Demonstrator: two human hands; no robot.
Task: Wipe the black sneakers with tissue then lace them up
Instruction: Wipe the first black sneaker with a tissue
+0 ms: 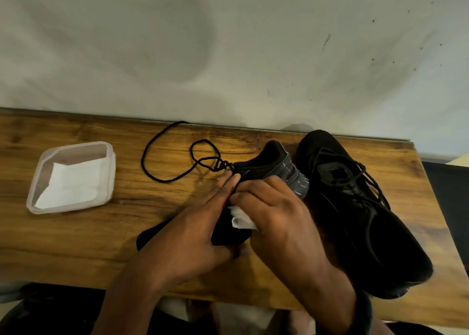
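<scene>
Lacing step: my left hand (193, 223) pinches the lace (220, 165) at the mid-table sneaker (266, 156); my right hand (276, 207) curls around a tissue (241, 219) against it. Next, I judge, the loose end needs threading through an eyelet.

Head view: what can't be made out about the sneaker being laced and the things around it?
All in the head view:
- Near sneaker: eyelets and tongue, covered by the left hand and right hand.
- Lace: the grip on it, hidden among the fingertips.
- Tissue: mostly under the right palm.
- Far sneaker: surface detail lost, black in shadow.
</scene>
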